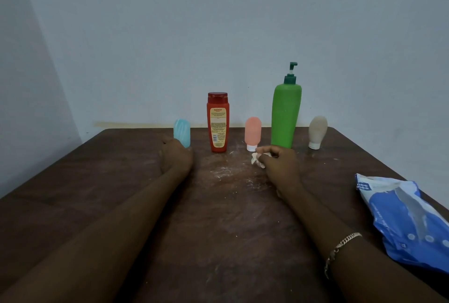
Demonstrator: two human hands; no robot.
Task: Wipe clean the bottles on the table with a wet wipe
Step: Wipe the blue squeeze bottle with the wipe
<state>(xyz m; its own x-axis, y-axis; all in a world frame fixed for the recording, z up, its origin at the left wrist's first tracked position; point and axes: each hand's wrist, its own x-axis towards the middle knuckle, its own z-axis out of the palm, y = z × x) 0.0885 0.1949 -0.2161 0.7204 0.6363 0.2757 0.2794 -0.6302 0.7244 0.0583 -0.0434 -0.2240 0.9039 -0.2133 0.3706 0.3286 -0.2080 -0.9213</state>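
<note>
Wipe (pixel 257 158), crumpled, is pinched in the right hand (pixel 279 163), right of the red bottle (pixel 218 123) and nearer the viewer; the blue bottle (pixel 181 132), just left of the red bottle, is gripped at its base by the left hand (pixel 176 154)

A dark brown wooden surface (pixel 97 205) dusted with white specks meets a plain pale wall (pixel 218 23). A crumpled blue and white plastic packet (pixel 408 220) lies at its right edge.

Blue streaked tube (pixel 182 131); red bottle (pixel 218 123); pink tube (pixel 253 131); green pump bottle (pixel 285 115); beige tube (pixel 317 130); blue-white pack (pixel 408 220)
</note>
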